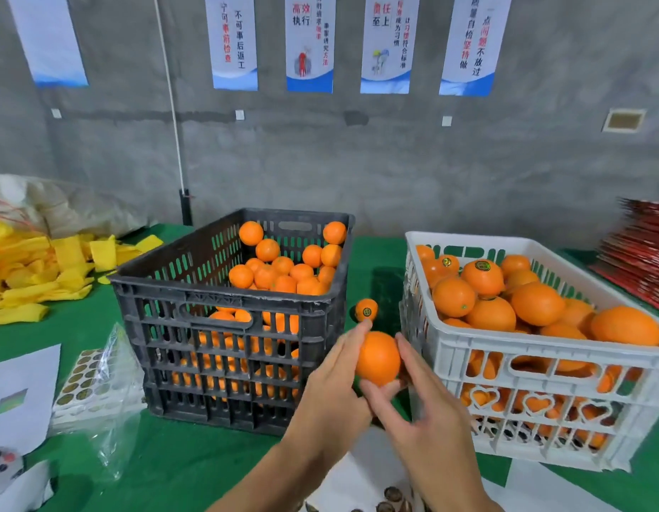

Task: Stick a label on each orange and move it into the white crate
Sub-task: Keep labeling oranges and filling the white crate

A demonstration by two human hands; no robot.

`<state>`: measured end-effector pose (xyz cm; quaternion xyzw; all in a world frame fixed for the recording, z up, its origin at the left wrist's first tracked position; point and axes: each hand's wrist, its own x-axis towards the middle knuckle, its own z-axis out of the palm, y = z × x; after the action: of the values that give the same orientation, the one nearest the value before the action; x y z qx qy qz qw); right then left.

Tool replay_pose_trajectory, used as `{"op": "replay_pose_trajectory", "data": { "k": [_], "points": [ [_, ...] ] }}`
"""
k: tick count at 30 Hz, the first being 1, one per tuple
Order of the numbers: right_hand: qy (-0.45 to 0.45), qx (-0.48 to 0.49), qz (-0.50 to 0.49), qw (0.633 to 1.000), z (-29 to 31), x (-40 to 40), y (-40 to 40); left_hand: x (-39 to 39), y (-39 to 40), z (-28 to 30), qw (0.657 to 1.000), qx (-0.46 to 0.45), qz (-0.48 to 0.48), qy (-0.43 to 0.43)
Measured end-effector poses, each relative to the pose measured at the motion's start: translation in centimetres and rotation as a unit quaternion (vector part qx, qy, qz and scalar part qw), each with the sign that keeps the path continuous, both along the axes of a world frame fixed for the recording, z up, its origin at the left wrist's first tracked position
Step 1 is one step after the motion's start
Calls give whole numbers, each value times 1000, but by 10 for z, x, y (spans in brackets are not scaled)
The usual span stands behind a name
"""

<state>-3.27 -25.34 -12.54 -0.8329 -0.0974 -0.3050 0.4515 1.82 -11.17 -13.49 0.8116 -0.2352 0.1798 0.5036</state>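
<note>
I hold the orange (377,358) in both hands, left hand (329,393) and right hand (431,419) (fingers (348,343) wrapped round it), white crate (505,367) just to its right.

Off to your left lies a heap of yellow foam sleeves (36,267) on the green table (165,471), with a white sack (61,205) behind. Five posters (308,42) hang on the grey wall (394,160). Red packets (642,260) are stacked far right.
</note>
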Motion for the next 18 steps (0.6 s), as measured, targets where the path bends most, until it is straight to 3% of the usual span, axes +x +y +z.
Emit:
{"op": "replay_pose_trajectory", "data": {
  "k": [4, 9, 14, 16, 18],
  "points": [
    [-102, -63, -89, 989, 82, 30, -29, 29, -51, 84, 997, -23, 3, -71],
    [-143, -136, -214, 957, 139, 80, -86, 71, -111, 167, 994, 80, -51, -60],
    [-161, -214, -211, 940, 148, 107, -97, 114, -96, 193, 965, 248, 16, -82],
    [-178, -209, -178, 945, 145, 117, -74, 132, -63, 193, 965, 247, 60, -65],
    [-147, -158, -87, 973, 145, 128, -40, 145, -23, 189, 979, 187, 66, -39]
  ]
}}
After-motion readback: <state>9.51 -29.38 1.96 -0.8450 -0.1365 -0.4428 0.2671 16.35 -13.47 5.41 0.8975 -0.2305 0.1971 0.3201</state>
